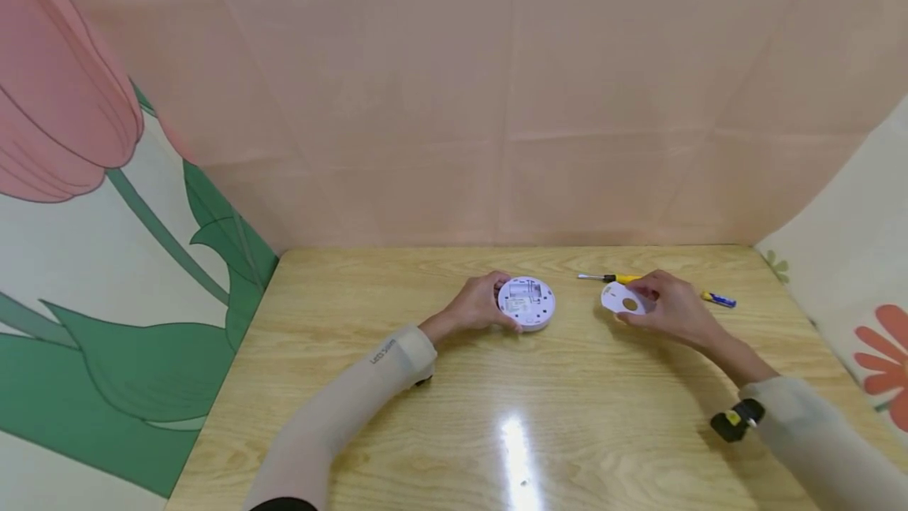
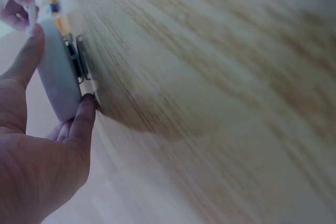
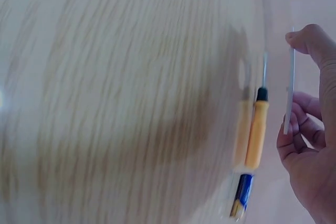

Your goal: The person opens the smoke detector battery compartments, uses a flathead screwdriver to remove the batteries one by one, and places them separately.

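Observation:
My left hand (image 1: 474, 306) grips a round white device (image 1: 526, 315) by its left edge, thumb at the near side and fingers at the far side. An open battery compartment (image 1: 525, 290) and a printed label face up. In the left wrist view, dark parts (image 2: 76, 61) stick out under the device (image 2: 58, 74), close to the table. To the right, my right hand (image 1: 670, 307) pinches a thin white plate (image 1: 615, 298) with a round hole. The right wrist view shows this plate (image 3: 290, 87) edge-on between thumb and fingers, off the table.
Behind the right hand lies a yellow-handled screwdriver (image 1: 627, 279), its tip pointing left. A blue and yellow battery (image 1: 719, 300) lies to the right of that hand. The wooden table (image 1: 397, 448) meets a pink backdrop (image 1: 397, 140) at its far edge.

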`<state>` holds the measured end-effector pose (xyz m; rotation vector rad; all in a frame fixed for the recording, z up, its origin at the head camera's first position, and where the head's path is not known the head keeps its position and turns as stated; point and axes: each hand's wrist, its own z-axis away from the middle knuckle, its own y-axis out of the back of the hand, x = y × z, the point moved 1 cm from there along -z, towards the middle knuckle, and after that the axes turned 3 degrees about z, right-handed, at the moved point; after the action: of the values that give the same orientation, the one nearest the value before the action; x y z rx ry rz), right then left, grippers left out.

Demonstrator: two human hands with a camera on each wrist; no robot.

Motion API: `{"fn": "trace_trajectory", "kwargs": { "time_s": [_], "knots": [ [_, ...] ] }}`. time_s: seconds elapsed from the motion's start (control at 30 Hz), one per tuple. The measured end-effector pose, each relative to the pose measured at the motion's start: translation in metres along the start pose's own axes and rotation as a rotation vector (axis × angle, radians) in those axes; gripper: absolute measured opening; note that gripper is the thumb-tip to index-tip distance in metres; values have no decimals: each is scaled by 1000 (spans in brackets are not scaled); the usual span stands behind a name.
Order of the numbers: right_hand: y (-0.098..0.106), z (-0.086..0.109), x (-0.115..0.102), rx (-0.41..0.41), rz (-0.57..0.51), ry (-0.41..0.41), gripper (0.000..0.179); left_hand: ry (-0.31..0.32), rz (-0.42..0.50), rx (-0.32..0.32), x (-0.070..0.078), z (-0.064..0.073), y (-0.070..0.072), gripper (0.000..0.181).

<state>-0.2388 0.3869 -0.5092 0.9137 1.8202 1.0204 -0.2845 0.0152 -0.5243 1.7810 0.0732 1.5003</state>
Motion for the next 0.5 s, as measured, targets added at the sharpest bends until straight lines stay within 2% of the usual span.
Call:
{"fn": "trace_trajectory", "kwargs": {
  "time_s": [0.5],
  "knots": [
    [-1, -19, -47, 28, -36, 3, 53, -6, 10, -4, -1, 0, 0, 94]
  ]
}}
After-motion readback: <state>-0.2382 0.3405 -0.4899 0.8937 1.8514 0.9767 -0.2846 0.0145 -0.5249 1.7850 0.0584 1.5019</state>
